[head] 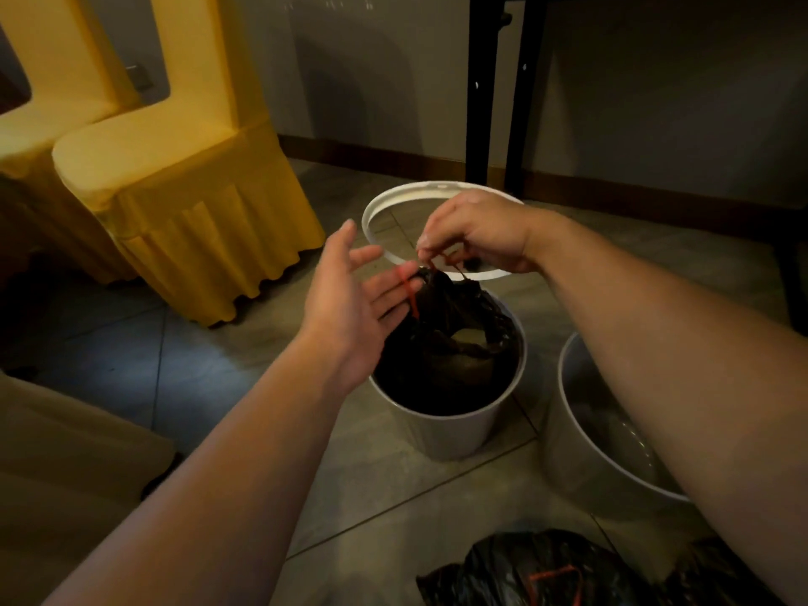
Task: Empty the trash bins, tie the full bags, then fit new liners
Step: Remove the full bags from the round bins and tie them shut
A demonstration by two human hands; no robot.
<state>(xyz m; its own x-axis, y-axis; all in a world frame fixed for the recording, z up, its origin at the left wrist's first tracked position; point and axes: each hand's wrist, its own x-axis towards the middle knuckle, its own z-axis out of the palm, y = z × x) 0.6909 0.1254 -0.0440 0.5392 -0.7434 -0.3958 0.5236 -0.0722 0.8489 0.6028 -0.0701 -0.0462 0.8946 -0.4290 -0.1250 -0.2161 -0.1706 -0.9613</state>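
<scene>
Black plastic trash bag (441, 356) with a red drawstring (407, 295) sits inside the round white plastic bin (454, 435) at the middle of the floor. Its mouth is bunched toward one side but not closed: a pale gap shows among the folds. By my reading this bag is partway through being drawn shut, with the knot, the lift out and the new liner all to come. A white plastic ring (411, 192) lies flat on the grey tiled floor (218, 343) just behind the bin, likely the hoop that clamps a liner, so it would go back on last. At the bottom edge lies another crumpled black bag (516, 562) with red cord on it, which looks already pulled from a bin; whether it is knotted I cannot tell. A second white bin (572, 465) stands to the right, partly behind the right forearm, its inside too dim to read

The right hand (476, 234) hangs above the bag's mouth, back upward, fingers curled and pinching the drawstring so the cord runs taut down to the plastic. The left hand (350, 295) is spread wide, palm turned toward the other hand, fingers straight, with a stretch of red cord lying across its fingertips, not gripped. Yellow fabric-covered chairs (188, 190) stand at the left, well apart from the bins
</scene>
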